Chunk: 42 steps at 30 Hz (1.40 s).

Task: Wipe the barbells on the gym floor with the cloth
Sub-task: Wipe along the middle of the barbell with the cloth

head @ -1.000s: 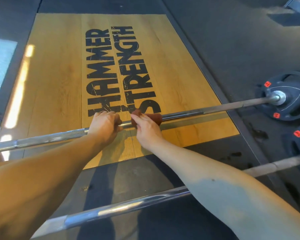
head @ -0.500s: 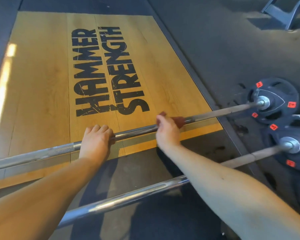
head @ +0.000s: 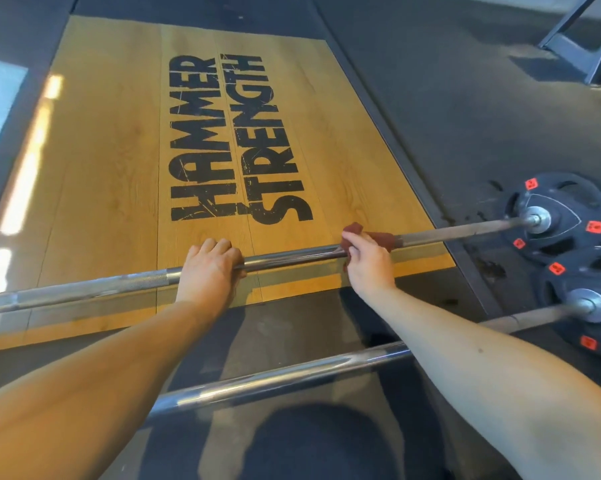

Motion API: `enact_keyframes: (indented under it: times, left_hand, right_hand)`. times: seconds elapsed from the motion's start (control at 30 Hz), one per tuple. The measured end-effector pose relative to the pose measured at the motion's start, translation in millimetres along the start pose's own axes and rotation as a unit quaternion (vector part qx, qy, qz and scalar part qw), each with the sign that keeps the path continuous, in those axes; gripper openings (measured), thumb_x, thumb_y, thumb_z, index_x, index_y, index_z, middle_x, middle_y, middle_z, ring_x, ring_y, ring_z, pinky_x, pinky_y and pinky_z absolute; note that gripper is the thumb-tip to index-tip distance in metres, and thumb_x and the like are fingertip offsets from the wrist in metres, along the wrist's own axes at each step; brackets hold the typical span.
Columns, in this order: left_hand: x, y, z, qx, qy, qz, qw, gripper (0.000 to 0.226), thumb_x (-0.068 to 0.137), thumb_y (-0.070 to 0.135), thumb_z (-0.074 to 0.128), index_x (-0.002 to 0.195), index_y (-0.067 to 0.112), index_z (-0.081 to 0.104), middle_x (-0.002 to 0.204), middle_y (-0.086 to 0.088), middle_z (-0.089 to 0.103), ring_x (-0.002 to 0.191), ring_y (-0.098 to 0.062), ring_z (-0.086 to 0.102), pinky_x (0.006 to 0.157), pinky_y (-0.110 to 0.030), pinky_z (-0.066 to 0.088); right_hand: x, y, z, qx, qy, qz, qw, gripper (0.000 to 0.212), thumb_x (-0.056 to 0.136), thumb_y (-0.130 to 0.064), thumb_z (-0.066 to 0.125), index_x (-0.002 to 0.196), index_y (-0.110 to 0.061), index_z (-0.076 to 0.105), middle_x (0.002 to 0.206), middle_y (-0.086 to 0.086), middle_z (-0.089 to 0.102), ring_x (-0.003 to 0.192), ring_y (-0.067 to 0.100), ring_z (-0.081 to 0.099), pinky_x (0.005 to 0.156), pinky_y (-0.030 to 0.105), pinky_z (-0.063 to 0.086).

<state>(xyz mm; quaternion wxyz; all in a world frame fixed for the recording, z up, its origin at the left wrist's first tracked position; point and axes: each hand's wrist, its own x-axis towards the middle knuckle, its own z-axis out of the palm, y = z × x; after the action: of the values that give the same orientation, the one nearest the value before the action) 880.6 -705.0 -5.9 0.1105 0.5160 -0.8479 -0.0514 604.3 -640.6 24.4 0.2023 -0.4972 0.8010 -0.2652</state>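
The left hand [head: 210, 268] grips the far barbell [head: 292, 257] bare; the right hand [head: 368, 261] clasps the red cloth [head: 378, 237] around the same bar, toward the weight plate [head: 565, 216]. If the left grip loosens, the bar may roll and the cloth may skip patches.

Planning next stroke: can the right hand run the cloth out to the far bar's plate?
Probably yes: right hand grips dark red cloth round far steel barbell; shaft beyond lies bare to the black weight plate.
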Motion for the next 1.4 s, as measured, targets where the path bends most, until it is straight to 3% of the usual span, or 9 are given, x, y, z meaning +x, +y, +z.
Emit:
enact_keyframes:
  times: [0.23, 0.43, 0.63, 0.73, 0.97, 1.1, 1.2, 1.3, 1.4]
  left_hand:
    - [2.0, -33.2, -25.7, 0.049, -0.052, 0.067, 0.995, 0.028, 0.099, 0.047, 0.058, 0.120, 0.031, 0.066, 0.113, 0.006, 0.061, 0.108, -0.019, 0.053, 0.094, -0.034, 0.036]
    - [-14.0, -124.5, -68.4, 0.086, -0.159, 0.063, 0.981, 0.039, 0.095, 0.056, 0.060, 0.125, 0.031, 0.066, 0.120, 0.009, 0.064, 0.114, -0.016, 0.056, 0.097, -0.031, 0.040]
    - [-46.2, -171.6, -63.3, -0.015, -0.082, -0.002, 0.997, 0.037, 0.084, 0.056, 0.069, 0.097, 0.022, 0.075, 0.091, 0.008, 0.064, 0.088, -0.020, 0.057, 0.080, -0.041, 0.050]
    - [-52.5, -172.8, -56.0, -0.045, -0.059, -0.017, 0.997, 0.035, 0.084, 0.050, 0.073, 0.096, 0.017, 0.076, 0.090, 0.003, 0.065, 0.084, -0.022, 0.054, 0.074, -0.046, 0.051]
    - [-56.9, -171.7, -50.7, -0.079, -0.033, -0.010, 0.996, 0.030, 0.084, 0.040, 0.077, 0.096, 0.013, 0.074, 0.089, 0.001, 0.060, 0.085, -0.022, 0.049, 0.077, -0.041, 0.051]
    - [-57.4, -173.6, -48.4, -0.106, -0.015, -0.020, 0.994, 0.028, 0.083, 0.037, 0.079, 0.096, 0.013, 0.073, 0.089, 0.000, 0.059, 0.086, -0.024, 0.050, 0.078, -0.044, 0.051]
    - [-56.2, -170.9, -47.5, -0.118, -0.018, -0.023, 0.993, 0.028, 0.084, 0.037, 0.080, 0.096, 0.013, 0.073, 0.090, -0.001, 0.060, 0.087, -0.025, 0.050, 0.079, -0.045, 0.050]
    - [-54.4, -173.6, -44.4, -0.122, -0.019, -0.026, 0.992, 0.029, 0.084, 0.038, 0.079, 0.095, 0.013, 0.072, 0.091, -0.002, 0.060, 0.088, -0.025, 0.050, 0.080, -0.046, 0.050]
    - [-53.6, -174.8, -40.8, -0.125, -0.014, -0.026, 0.992, 0.028, 0.085, 0.040, 0.078, 0.095, 0.015, 0.071, 0.094, -0.001, 0.060, 0.089, -0.023, 0.049, 0.080, -0.047, 0.050]
  right_hand:
    - [-39.5, -95.8, 95.5, 0.045, -0.095, -0.101, 0.989, 0.037, 0.101, -0.009, 0.061, 0.135, -0.021, 0.067, 0.135, -0.002, 0.065, 0.124, 0.016, 0.057, 0.102, 0.017, 0.035]
    - [-21.9, -82.1, 56.7, 0.013, -0.157, -0.104, 0.982, 0.047, 0.097, -0.024, 0.069, 0.142, -0.023, 0.060, 0.139, 0.000, 0.062, 0.130, 0.021, 0.054, 0.109, 0.030, 0.044]
    - [-9.8, -62.8, 43.9, -0.021, -0.097, -0.070, 0.993, 0.042, 0.095, -0.030, 0.071, 0.136, -0.020, 0.066, 0.134, 0.002, 0.066, 0.127, 0.023, 0.057, 0.105, 0.031, 0.046]
    - [-21.7, -83.7, 71.3, 0.000, -0.077, -0.078, 0.994, 0.037, 0.096, -0.026, 0.070, 0.132, -0.019, 0.069, 0.129, 0.001, 0.069, 0.121, 0.020, 0.061, 0.105, 0.032, 0.047]
    - [-57.3, -185.5, 176.0, 0.039, -0.180, -0.218, 0.958, 0.034, 0.092, -0.017, 0.075, 0.126, -0.012, 0.073, 0.112, 0.013, 0.075, 0.104, 0.030, 0.067, 0.096, 0.044, 0.052]
    - [-46.2, -164.9, 155.9, 0.026, -0.193, -0.242, 0.950, 0.040, 0.092, -0.016, 0.074, 0.131, -0.011, 0.069, 0.122, 0.012, 0.072, 0.115, 0.030, 0.064, 0.104, 0.044, 0.049]
    - [-33.8, -127.1, 123.2, 0.024, -0.170, -0.228, 0.959, 0.039, 0.094, -0.016, 0.071, 0.133, -0.014, 0.067, 0.128, 0.006, 0.069, 0.119, 0.016, 0.060, 0.109, 0.036, 0.047]
    - [-18.9, -81.0, 80.2, -0.006, -0.119, -0.169, 0.978, 0.038, 0.096, -0.019, 0.068, 0.135, -0.018, 0.067, 0.126, -0.002, 0.066, 0.113, 0.005, 0.053, 0.104, 0.022, 0.040]
    - [-10.0, -52.6, 59.6, 0.006, -0.063, -0.104, 0.993, 0.036, 0.097, -0.020, 0.068, 0.133, -0.018, 0.069, 0.131, -0.001, 0.066, 0.121, 0.014, 0.057, 0.104, 0.022, 0.039]
